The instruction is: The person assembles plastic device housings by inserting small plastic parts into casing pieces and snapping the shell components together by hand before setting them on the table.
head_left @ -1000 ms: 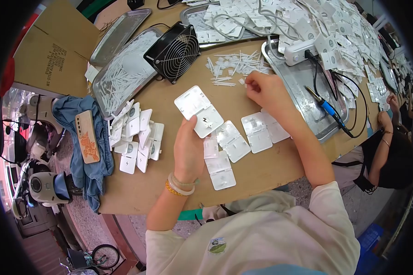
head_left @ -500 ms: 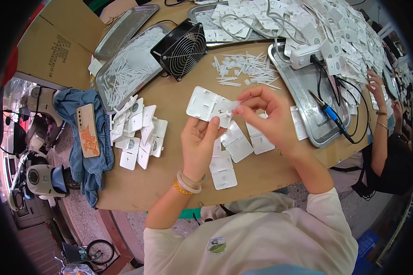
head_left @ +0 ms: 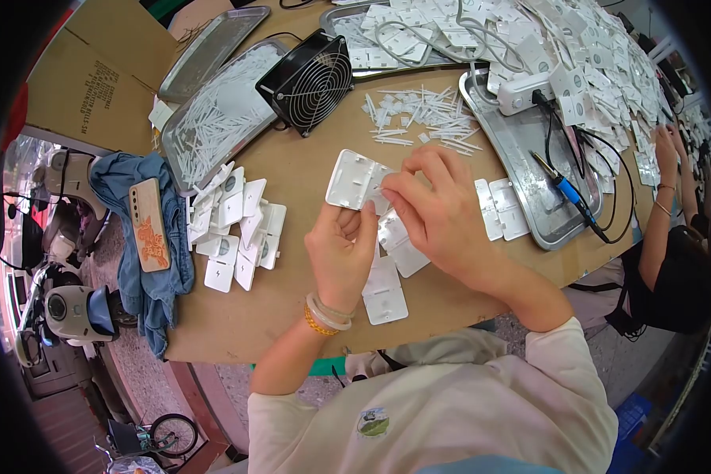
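My left hand (head_left: 341, 249) holds an unfolded white plastic case (head_left: 347, 178) of two square halves, its inner side facing up, with the thumb at the lower edge. Over the right half, the thumb and fingertips of my right hand (head_left: 442, 209) are pinched together. They hide part of that half, and I cannot make out what is between them. Below the hands, more unfolded white cases (head_left: 385, 299) lie on the brown tabletop (head_left: 280, 317). Another unfolded case (head_left: 501, 208) lies to the right, beside a metal tray.
At left are a pile of white cases (head_left: 245, 229) and a phone (head_left: 149, 225) on denim. A black fan (head_left: 308, 83), loose white sticks (head_left: 423, 110) and a stick-filled tray (head_left: 183, 170) stand behind. A soldering iron (head_left: 565, 189) crosses the right tray (head_left: 529, 170); a co-worker's arm (head_left: 662, 205) is beyond.
My right hand has moved left and inward, from the case's right edge to over its right half. The left hand still holds the case. The co-worker's hands have shifted.
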`<control>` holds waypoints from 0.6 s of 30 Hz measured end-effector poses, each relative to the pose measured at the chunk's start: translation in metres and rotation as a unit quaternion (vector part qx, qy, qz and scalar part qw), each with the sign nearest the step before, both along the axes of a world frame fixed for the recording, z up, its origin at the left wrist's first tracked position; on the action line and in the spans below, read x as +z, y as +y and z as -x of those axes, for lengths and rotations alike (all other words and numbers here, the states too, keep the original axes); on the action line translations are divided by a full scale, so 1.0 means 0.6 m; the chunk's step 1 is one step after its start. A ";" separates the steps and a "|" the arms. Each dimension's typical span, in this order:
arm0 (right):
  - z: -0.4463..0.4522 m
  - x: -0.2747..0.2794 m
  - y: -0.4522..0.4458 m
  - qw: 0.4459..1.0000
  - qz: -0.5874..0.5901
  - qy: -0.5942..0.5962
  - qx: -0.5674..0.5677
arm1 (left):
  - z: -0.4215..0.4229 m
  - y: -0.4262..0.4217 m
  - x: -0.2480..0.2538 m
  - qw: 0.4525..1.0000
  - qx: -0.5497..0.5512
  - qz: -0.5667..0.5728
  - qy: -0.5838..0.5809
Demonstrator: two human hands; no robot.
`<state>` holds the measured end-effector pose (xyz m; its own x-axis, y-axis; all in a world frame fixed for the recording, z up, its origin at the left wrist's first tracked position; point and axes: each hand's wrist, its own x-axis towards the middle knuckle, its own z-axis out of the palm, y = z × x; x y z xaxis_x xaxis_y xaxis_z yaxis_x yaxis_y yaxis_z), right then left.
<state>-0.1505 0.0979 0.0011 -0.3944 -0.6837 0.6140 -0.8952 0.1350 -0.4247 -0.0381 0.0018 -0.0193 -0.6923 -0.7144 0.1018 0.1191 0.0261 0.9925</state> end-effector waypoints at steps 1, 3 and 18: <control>0.001 0.002 0.001 1.000 -0.017 0.008 -0.004 | 0.001 0.000 0.000 1.000 0.011 0.017 -0.003; 0.001 -0.004 0.000 1.000 -0.029 -0.004 -0.003 | 0.000 -0.001 -0.001 0.999 0.025 0.045 -0.015; -0.004 -0.007 0.002 0.996 -0.052 -0.063 -0.023 | -0.004 0.002 -0.004 0.993 0.028 0.106 -0.048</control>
